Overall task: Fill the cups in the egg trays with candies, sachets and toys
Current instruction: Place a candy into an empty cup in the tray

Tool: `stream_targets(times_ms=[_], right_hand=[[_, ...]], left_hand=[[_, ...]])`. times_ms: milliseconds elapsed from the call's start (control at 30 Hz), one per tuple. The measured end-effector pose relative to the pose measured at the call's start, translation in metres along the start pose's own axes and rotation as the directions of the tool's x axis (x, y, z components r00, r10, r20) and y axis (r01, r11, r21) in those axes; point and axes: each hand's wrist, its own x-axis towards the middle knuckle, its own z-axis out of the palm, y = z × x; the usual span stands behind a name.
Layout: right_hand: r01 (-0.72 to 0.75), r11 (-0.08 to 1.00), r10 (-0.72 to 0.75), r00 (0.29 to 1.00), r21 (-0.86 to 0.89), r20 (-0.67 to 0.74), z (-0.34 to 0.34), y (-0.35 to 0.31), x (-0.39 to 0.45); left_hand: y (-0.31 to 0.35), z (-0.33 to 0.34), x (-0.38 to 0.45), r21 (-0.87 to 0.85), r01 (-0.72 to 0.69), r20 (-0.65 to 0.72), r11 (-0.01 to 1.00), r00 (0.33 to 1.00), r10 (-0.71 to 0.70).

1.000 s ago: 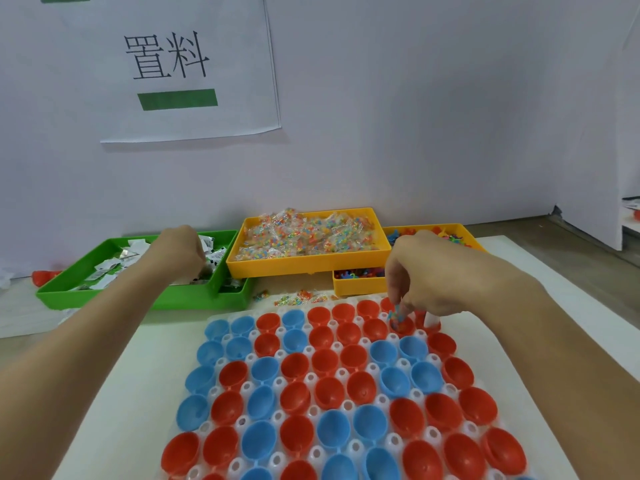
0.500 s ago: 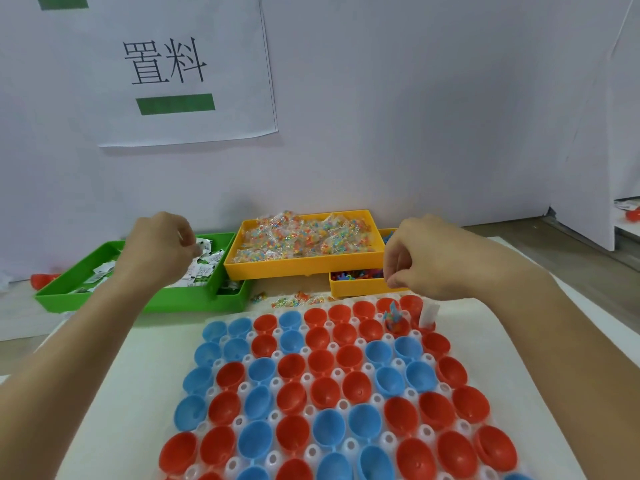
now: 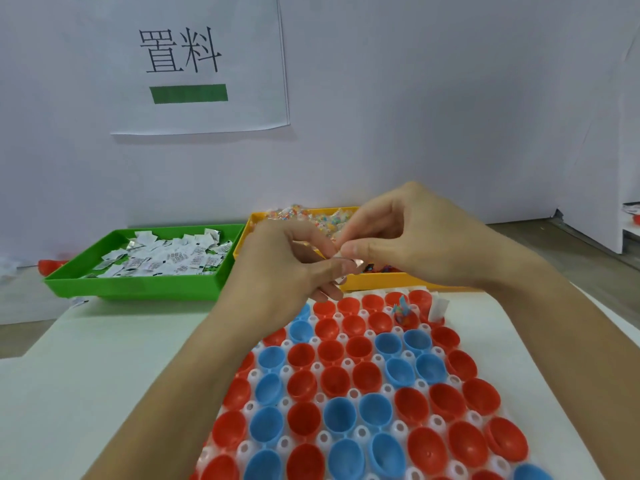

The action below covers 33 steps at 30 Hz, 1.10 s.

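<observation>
Two bare hands meet above the far edge of an egg tray (image 3: 398, 427) on a white-covered bench (image 3: 86, 375). The left hand (image 3: 284, 268) and the right hand (image 3: 412, 237) come together fingertip to fingertip, pinching between them a small sachet (image 3: 346, 259), mostly hidden by the fingers (image 3: 356, 251); the remaining fingers of both hands are loosely curled. The tray holds rows of red cups (image 3: 336, 379) and blue cups (image 3: 398, 370), most of them showing nothing inside. In the far right corner, one red cup holds a small coloured toy (image 3: 402, 310), and the cup beside it has a white sachet (image 3: 437, 309) standing upright in it. Behind the tray, a green bin (image 3: 138, 287) is filled with white sachets, a yellow bin (image 3: 249, 233) just to its right holds wrapped candies (image 3: 322, 218), and a second yellow bin (image 3: 388, 280), partly hidden by the hands, holds small coloured pieces. A paper sign (image 3: 194, 64) with printed characters and a green bar hangs on the white wall.
</observation>
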Motion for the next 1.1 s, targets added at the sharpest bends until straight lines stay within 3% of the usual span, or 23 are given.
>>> stream_targets(times_ms=[133, 367, 600, 667, 833, 1100], right_hand=[[-0.044, 0.999, 0.043, 0.999, 0.019, 0.011, 0.001, 0.003, 0.0], [-0.032, 0.999, 0.032, 0.996, 0.003, -0.088, 0.0, 0.005, 0.002], [-0.035, 0.999, 0.036, 0.997, 0.016, -0.071, -0.009, 0.011, 0.0], [-0.075, 0.996, 0.073, 0.997, -0.039, -0.029, -0.017, 0.016, -0.002], [-0.24, 0.89, 0.303, 0.947, -0.387, 0.11, -0.031, 0.033, -0.009], [-0.287, 0.8, 0.425, 0.891, -0.526, 0.16, -0.017, 0.038, -0.006]], left_hand=[[-0.001, 0.001, 0.001, 0.023, -0.022, -0.005, 0.999, 1.0, 0.023], [0.001, -0.003, 0.001, -0.028, -0.02, 0.02, 0.999, 1.0, 0.02], [0.002, -0.004, 0.002, -0.016, -0.012, 0.051, 1.0, 0.999, 0.013], [0.001, -0.007, 0.003, -0.012, -0.007, 0.043, 1.0, 0.999, 0.007], [0.0, -0.019, 0.007, -0.064, 0.029, -0.027, 0.998, 0.999, -0.031], [0.0, -0.031, 0.008, 0.032, 0.001, -0.056, 0.999, 0.998, 0.001]])
